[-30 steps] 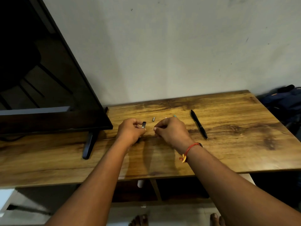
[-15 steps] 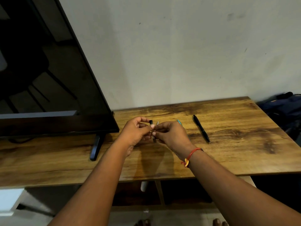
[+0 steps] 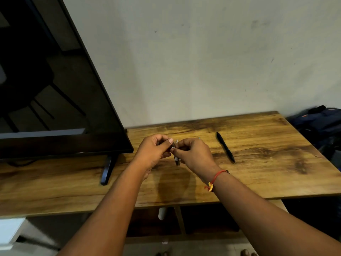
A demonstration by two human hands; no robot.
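Just above the counter (image 3: 258,172), the left hand (image 3: 153,152) and right hand (image 3: 195,156) meet, fingers curled, both pinching a small dark piece (image 3: 177,160) between them. A pen (image 3: 225,146) lies at 3 o'clock.

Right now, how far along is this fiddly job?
Done: the small dark part is held up above the table. In hand: the left hand and right hand both pinch it; whether anything is joined is too small to tell. Left: the black pen lies untouched beside them.
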